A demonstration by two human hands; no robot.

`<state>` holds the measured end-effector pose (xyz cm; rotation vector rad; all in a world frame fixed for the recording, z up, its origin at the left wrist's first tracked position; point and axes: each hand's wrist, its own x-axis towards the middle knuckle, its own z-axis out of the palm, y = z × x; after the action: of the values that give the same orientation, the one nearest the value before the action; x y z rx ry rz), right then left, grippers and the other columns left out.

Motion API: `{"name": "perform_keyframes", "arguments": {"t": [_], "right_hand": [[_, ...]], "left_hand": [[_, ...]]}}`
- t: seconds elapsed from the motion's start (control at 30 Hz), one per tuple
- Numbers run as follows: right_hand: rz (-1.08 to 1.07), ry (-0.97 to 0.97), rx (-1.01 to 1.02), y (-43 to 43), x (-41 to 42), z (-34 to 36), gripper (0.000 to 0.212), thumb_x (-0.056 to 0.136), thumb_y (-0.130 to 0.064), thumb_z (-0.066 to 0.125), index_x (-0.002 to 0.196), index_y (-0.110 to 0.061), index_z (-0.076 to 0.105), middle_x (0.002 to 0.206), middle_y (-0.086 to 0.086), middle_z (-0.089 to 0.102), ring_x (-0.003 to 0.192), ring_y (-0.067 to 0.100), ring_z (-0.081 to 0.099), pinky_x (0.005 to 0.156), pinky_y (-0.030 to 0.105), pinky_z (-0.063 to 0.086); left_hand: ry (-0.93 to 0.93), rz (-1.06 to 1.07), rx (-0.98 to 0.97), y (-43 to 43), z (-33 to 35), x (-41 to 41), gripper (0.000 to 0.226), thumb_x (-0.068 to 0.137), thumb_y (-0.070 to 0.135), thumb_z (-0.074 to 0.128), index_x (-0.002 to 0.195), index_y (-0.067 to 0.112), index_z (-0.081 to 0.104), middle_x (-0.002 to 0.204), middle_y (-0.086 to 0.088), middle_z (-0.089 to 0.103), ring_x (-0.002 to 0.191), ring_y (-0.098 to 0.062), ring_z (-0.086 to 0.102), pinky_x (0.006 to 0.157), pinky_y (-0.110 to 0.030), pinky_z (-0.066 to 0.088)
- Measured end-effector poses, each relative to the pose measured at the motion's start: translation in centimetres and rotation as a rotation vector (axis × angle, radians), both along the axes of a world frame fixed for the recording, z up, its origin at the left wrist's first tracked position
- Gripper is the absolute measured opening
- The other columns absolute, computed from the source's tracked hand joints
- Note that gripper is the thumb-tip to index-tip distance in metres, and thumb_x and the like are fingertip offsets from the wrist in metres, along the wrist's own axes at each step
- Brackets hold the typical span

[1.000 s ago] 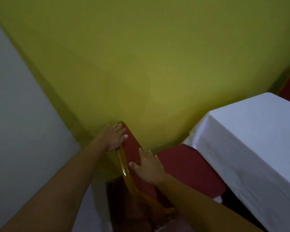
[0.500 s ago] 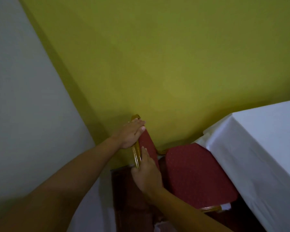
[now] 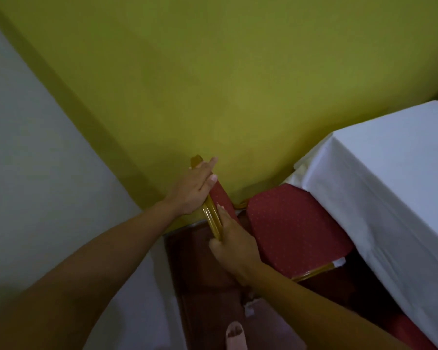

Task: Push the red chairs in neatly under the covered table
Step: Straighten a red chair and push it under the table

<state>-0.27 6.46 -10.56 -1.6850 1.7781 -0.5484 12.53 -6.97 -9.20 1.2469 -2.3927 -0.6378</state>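
A: Against the grey wall point(image 3: 36, 160) on the left, what is the left hand point(image 3: 192, 189) doing?

B: It lies over the top of the chair back point(image 3: 221, 198), fingers wrapped onto the gold frame point(image 3: 211, 221), gripping it firmly, likely to steer the far end.

A: And further right?

B: The right hand point(image 3: 234, 246) clasps the same frame lower down, fingers closed round the edge, so both hands can drive the red chair point(image 3: 293, 228) squarely.

A: Where does the chair sit?

B: Its seat points at the covered table point(image 3: 390, 185), at the table's near corner by the yellow wall point(image 3: 213, 84). The seat's far edge is tucked under the hanging white cloth; most of it is out.

A: So the job?

B: Not done, I judge: it needs pushing further in. A sandalled foot point(image 3: 234, 334) stands behind the chair on the floor.
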Motion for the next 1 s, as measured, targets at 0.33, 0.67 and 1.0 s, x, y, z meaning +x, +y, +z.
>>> {"name": "perform_keyframes", "arguments": {"t": [0.33,0.67,1.0], "right_hand": [[0.000,0.090,-0.003,5.7,-5.0,-0.1,0.077,0.076,-0.041,0.051,0.146,-0.040,0.018,0.131,-0.007,0.055,0.108,0.015,0.058,0.080,0.033,0.047],[-0.193,-0.229,-0.036,5.0,-3.0,0.3,0.063,0.075,-0.034,0.058,0.137,-0.029,0.047,0.130,-0.005,0.060,0.109,0.016,0.060,0.090,0.028,0.046],[-0.260,-0.272,-0.044,9.1,-3.7,-0.2,0.065,0.074,-0.021,0.056,0.137,-0.032,0.047,0.077,-0.011,0.055,0.052,-0.006,0.043,0.057,0.009,0.034]], "left_hand": [[-0.218,-0.497,-0.314,1.2,-1.4,0.4,0.095,0.078,0.078,0.038,0.141,0.007,0.032,0.141,-0.017,0.044,0.135,-0.029,0.035,0.113,-0.049,0.021],[-0.149,-0.473,-0.430,1.4,-1.7,-0.9,0.096,0.070,0.087,0.036,0.106,0.002,0.060,0.098,-0.015,0.065,0.095,-0.031,0.063,0.099,-0.039,0.030],[-0.100,-0.346,-0.332,5.9,-3.5,-1.8,0.107,0.063,0.090,0.030,0.111,-0.002,0.059,0.109,-0.023,0.062,0.110,-0.035,0.056,0.109,-0.041,0.022]]}}
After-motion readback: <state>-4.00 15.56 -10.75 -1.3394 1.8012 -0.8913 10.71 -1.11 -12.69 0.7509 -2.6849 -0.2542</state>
